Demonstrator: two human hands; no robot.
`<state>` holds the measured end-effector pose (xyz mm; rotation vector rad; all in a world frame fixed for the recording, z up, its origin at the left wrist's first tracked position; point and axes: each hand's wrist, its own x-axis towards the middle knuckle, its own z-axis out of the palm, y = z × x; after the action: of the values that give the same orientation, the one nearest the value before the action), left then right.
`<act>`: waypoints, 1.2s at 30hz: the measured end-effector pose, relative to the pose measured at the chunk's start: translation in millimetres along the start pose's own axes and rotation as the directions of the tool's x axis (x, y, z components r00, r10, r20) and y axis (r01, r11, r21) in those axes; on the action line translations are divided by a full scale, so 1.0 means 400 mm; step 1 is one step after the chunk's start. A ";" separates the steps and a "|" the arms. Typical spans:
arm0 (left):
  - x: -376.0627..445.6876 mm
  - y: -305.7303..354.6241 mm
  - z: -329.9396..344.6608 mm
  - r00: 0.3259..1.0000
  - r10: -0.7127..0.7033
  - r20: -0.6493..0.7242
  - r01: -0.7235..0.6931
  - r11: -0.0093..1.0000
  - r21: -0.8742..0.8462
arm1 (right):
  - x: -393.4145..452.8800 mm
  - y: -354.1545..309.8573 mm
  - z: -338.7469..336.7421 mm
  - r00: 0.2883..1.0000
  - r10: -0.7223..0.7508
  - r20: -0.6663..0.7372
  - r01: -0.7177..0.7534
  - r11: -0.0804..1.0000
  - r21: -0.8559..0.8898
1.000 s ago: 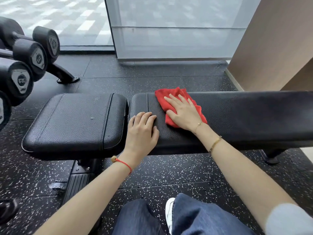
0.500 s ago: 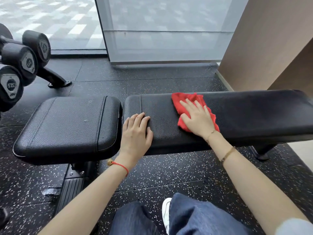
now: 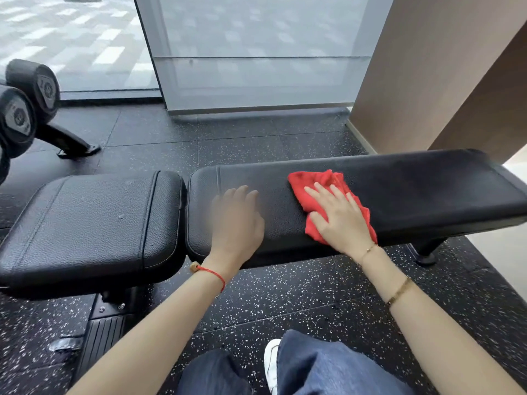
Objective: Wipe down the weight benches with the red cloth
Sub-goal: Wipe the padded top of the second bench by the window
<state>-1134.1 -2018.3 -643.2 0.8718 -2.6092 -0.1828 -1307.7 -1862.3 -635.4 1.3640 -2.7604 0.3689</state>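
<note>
A long black padded leather weight bench (image 3: 399, 195) runs left to right over speckled black rubber flooring (image 3: 299, 303). The crumpled red cloth (image 3: 328, 183) lies on the middle of its long pad. The right hand (image 3: 339, 218) presses it flat, fingers straight and spread. The left hand (image 3: 236, 220), blurred, rests palm-down with fingers extended, just left of the cloth.

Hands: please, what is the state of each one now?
Left hand: open, flat on the long bench pad.
Right hand: open, pressing the red cloth.
</note>
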 end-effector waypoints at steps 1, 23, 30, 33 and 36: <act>0.003 0.001 0.005 1.000 0.006 0.015 -0.006 1.000 0.007 | 0.017 0.034 -0.009 0.997 0.072 -0.004 -0.072 0.997 -0.012; -0.003 0.010 0.022 1.000 0.007 0.002 -0.007 0.998 0.062 | 0.159 0.141 -0.036 0.914 0.398 0.081 -0.399 0.917 -0.014; -0.006 0.009 0.019 1.000 0.007 -0.007 -0.006 0.999 0.048 | 0.068 -0.042 -0.001 0.988 -0.094 0.127 0.091 0.996 0.027; -0.008 0.003 0.021 1.000 0.016 -0.010 -0.016 0.999 0.039 | -0.003 0.015 -0.014 0.986 -0.136 0.094 0.131 0.990 0.058; -0.010 0.003 0.023 1.000 0.022 -0.007 -0.022 0.999 0.047 | 0.021 0.123 -0.033 0.997 0.035 0.067 -0.036 0.999 0.017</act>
<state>-1135.6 -2014.9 -652.5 0.8577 -2.6251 -0.1123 -1352.4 -1837.0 -631.1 1.3576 -2.8455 0.3566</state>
